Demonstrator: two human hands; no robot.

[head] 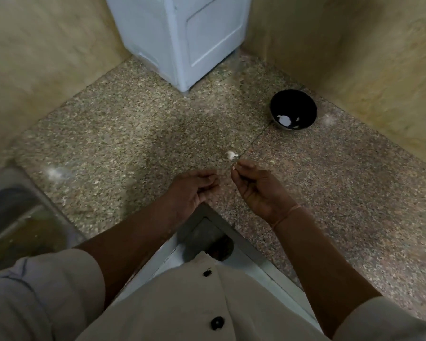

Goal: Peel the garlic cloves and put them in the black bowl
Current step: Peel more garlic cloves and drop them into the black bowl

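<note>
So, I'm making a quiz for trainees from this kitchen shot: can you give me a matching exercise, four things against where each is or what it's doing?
Things
1. black bowl
2. garlic clove
3. right hand
4. steel sink

Places and states
A. at the view's left edge
B. pinches a small garlic piece
C. lies on the counter, just beyond the fingertips
D. far right on the counter, white cloves inside

Pairs: 1-D, 2-C, 3-B, 4-A

no readable text, labels, numbers, signs
</note>
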